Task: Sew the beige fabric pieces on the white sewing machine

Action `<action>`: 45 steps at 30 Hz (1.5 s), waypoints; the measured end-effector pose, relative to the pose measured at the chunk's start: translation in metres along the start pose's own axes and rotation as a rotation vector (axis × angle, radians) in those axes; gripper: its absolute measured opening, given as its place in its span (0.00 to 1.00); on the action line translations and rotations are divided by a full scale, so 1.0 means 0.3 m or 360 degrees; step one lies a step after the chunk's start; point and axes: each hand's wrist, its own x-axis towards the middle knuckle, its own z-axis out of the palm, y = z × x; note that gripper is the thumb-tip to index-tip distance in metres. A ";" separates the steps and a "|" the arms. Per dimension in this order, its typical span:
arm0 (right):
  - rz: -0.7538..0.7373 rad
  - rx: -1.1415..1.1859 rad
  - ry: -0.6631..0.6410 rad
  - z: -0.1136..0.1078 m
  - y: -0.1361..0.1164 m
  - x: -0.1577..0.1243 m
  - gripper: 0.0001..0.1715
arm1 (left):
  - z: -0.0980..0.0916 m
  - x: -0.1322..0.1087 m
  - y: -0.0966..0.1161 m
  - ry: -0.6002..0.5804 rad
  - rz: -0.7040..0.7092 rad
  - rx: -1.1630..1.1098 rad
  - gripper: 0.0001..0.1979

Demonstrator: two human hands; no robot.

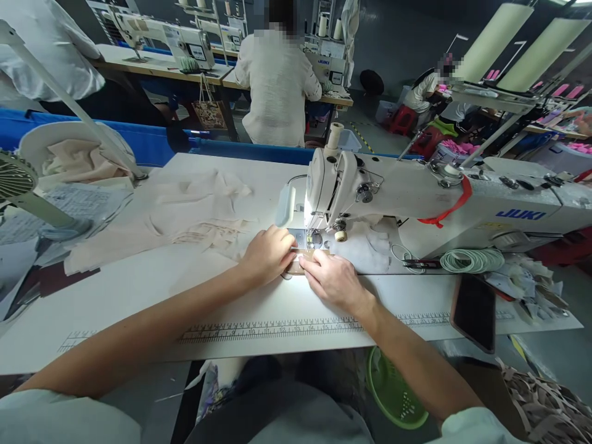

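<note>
Both my hands meet at the needle of a white JUKI sewing machine (416, 197). My left hand (267, 254) is curled, its fingertips pinching a small tan fabric piece (296, 266) just left of the presser foot. My right hand (333, 280) lies on the same piece from the right, fingers bent and pressed down on it. The machine's lamp lights the spot brightly. Most of the piece is hidden under my fingers.
Pale beige fabric (185, 222) lies spread on the white table (139, 296) to the left. A printed ruler strip (277, 330) runs along the front edge. A phone (474, 311), coiled elastic (472, 260) and scraps sit right. A green basket (395, 391) is below. Other people sew behind.
</note>
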 end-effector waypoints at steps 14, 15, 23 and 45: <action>0.0077 -0.0002 -0.0030 -0.007 -0.014 0.005 0.19 | 0.081 -0.116 0.013 0.0259 0.0712 0.0349 0.19; 0.0113 0.0005 -0.0003 -0.008 -0.006 0.005 0.20 | 0.083 -0.102 0.002 0.0259 0.0726 0.0324 0.18; 0.0470 -0.0018 0.0180 -0.009 0.108 -0.005 0.20 | 0.113 0.007 -0.070 0.0222 0.0737 0.0192 0.20; 0.0888 0.0352 0.0136 -0.007 0.148 0.057 0.19 | 0.110 0.030 -0.072 0.0217 0.0818 0.0197 0.17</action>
